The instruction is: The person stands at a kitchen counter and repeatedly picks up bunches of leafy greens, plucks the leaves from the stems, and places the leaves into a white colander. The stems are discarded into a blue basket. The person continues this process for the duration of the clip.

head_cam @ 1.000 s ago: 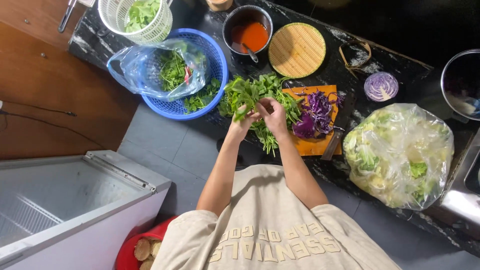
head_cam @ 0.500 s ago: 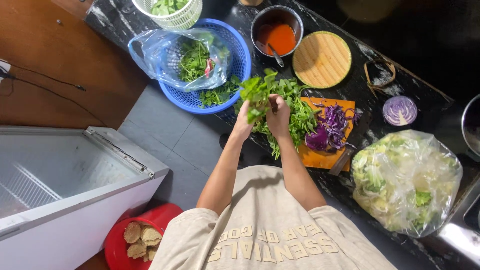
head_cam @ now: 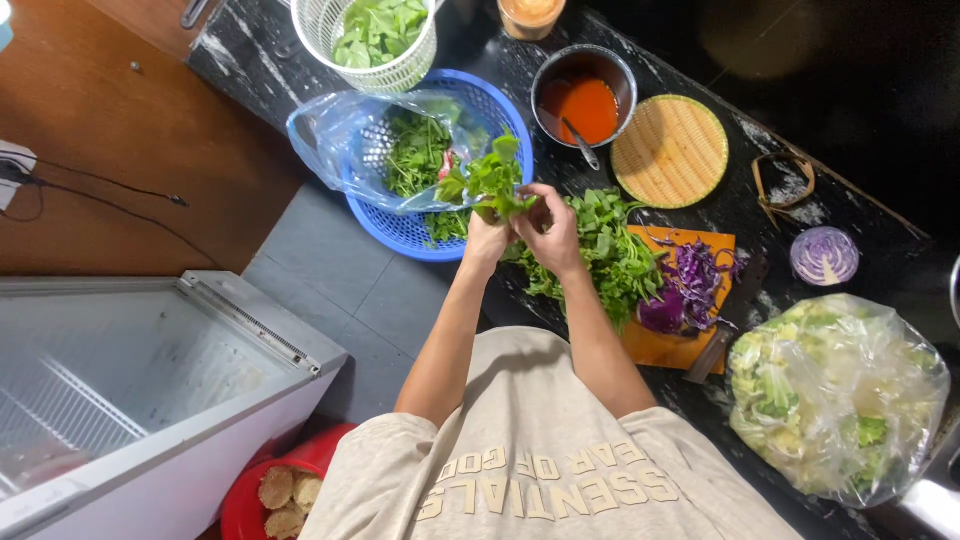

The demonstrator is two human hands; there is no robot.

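Observation:
My left hand (head_cam: 487,240) and my right hand (head_cam: 551,231) together hold a small bunch of green leaves (head_cam: 490,180), lifted over the rim of the blue basket (head_cam: 505,115). A clear plastic bag of greens (head_cam: 400,150) lies in that basket. Just right of my hands a pile of leafy greens (head_cam: 610,250) rests on the black counter and partly on an orange cutting board (head_cam: 665,345), beside shredded purple cabbage (head_cam: 690,285).
A white basket of leaves (head_cam: 380,35), a metal bowl of red sauce with a spoon (head_cam: 585,100), a round woven mat (head_cam: 668,150), half a purple cabbage (head_cam: 824,256) and a bag of pale greens (head_cam: 835,400) stand around. An open chest freezer (head_cam: 150,380) is at left, a red bowl (head_cam: 285,490) below.
My hands rose from the greens pile on the board and moved left toward the blue basket, carrying a small bunch of leaves. The view shifted too.

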